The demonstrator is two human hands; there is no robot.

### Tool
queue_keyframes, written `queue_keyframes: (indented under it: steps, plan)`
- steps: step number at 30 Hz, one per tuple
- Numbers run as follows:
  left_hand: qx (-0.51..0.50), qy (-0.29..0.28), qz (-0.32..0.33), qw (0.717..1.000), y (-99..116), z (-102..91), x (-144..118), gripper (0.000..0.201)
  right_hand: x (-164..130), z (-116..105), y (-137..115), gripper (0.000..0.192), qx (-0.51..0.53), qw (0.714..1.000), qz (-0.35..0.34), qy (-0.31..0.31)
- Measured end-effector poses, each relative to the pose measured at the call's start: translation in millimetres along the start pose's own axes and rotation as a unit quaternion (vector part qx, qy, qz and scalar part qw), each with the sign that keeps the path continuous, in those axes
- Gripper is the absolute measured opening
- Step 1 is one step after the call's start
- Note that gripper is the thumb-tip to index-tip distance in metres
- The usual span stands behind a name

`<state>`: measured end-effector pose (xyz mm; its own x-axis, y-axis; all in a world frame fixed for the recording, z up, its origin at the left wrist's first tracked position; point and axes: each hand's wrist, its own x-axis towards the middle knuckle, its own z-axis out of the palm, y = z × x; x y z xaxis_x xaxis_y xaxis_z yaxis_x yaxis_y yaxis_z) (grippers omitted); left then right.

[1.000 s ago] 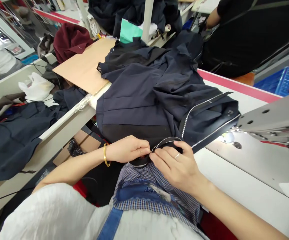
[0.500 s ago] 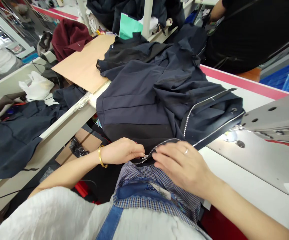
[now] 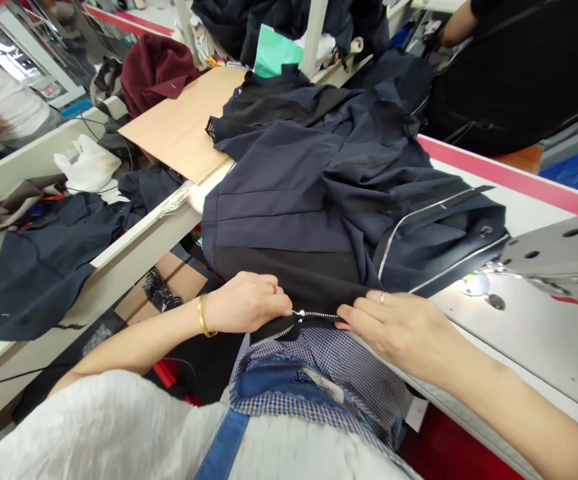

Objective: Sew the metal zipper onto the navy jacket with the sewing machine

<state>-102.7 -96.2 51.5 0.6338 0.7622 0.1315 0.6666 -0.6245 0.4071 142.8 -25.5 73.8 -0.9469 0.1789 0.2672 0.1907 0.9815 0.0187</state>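
Note:
A dark navy jacket (image 3: 283, 173) lies spread over the table in front of me, its near edge hanging at my lap. Along that edge runs a zipper (image 3: 321, 315) with silvery teeth. My left hand (image 3: 251, 303) is closed in a pinch at the zipper's slider (image 3: 301, 315), on its small pull tab. With thumb and fingers together, my right hand (image 3: 393, 323) grips the zipper to the right of the slider. The teeth between the slider and my right hand lie nearly straight; left of the slider they curve away below my left hand.
At the right stands a sewing machine (image 3: 563, 267) with a lit lamp. A tan board (image 3: 183, 127), maroon cloth (image 3: 156, 70) and a green sheet (image 3: 276, 52) lie behind. Dark fabric (image 3: 39, 273) fills the left trough. A person in black (image 3: 523, 73) sits at the far right.
My right hand has moved right and closed on the zipper, where its fingers were looser before. The zipper stretch between my hands has gone from curved to nearly straight. The view has shifted slightly.

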Motion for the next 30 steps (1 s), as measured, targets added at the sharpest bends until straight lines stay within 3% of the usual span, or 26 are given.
queue_keyframes:
  steps: [4,7,10,16,19,22,24,28,30]
  plan:
    - [-0.150,-0.028,-0.031,0.988,-3,0.9,11,0.029,7,-2,-16,0.011,-0.046,0.993,-0.034,0.100]
    - [-0.220,-0.034,-0.026,0.975,-4,-0.3,19,0.029,16,4,-27,0.007,-0.050,0.992,-0.013,0.112]
    - [-0.237,-0.021,-0.024,0.971,-3,-0.4,23,0.028,21,11,-30,0.014,-0.030,0.994,0.010,0.102]
    - [-0.270,0.032,-0.050,0.961,-5,10.1,20,0.031,2,22,-26,0.010,-0.002,0.988,-0.052,0.144]
    - [-0.262,0.024,-0.046,0.964,-6,16.1,19,0.030,-7,19,-25,0.009,0.008,0.991,-0.028,0.133]
    - [-0.224,0.000,-0.001,0.975,-5,16.0,22,0.025,0,6,-24,0.014,0.037,0.989,0.016,0.143]
    - [-0.175,-0.006,0.024,0.984,-2,12.8,23,0.023,11,-3,-22,0.022,0.053,0.992,0.041,0.107]
    - [-0.083,-0.019,0.049,0.995,7,3.4,17,0.023,22,-3,-13,0.027,0.097,0.991,0.009,-0.089]
    - [-0.070,-0.021,0.049,0.996,8,-1.4,10,0.021,17,0,-7,0.030,0.121,0.986,-0.009,-0.117]
